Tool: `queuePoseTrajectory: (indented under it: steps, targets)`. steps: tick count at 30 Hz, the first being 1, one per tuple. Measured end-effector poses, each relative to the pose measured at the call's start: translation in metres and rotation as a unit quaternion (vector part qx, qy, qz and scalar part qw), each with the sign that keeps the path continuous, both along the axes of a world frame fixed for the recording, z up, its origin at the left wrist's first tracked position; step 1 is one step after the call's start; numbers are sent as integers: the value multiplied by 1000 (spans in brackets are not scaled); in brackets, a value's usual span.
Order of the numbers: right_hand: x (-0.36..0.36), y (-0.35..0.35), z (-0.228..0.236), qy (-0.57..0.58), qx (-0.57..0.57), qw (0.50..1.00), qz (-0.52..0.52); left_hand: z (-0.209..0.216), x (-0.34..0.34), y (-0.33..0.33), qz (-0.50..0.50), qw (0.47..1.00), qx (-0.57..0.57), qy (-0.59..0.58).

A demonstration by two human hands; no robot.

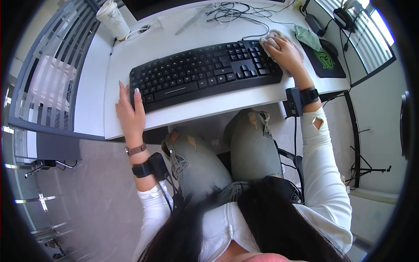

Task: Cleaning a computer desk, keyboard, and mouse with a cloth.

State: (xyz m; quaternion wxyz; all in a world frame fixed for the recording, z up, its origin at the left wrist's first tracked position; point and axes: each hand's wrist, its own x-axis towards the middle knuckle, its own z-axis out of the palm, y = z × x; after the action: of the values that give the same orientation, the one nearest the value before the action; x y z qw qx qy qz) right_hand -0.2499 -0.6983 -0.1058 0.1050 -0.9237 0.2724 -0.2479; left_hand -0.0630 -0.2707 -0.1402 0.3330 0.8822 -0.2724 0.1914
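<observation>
Keyboard (205, 72), one, black, lay lengthwise left to right on the bench (117, 63), a cloth (273, 35) at its right end grasped in the right hand's (286, 53) fingers, the left hand (132, 115), farther from the cloth, at its left end, fingers outstretched, gripping nothing.

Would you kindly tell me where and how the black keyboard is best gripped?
Probably by its two short ends, one hand from each side: the keyboard is long and lies flat on the white desk. The left hand is at the left end; the right hand, on the cloth, would likely need freeing.
</observation>
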Motion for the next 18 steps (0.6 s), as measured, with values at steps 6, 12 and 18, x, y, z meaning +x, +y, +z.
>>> queuePoseTrajectory:
  steps: [6,12,18]
  targets:
    - [1,-7,-7,-20,-8,998,62,0,2,-1,-3,1000,-7,2]
    - [-5,-31,-12,-101,344,926,117,1,0,-1,-6,999,-27,21]
    - [-5,-20,-11,-120,295,942,101,0,0,-1,6,999,-30,29]
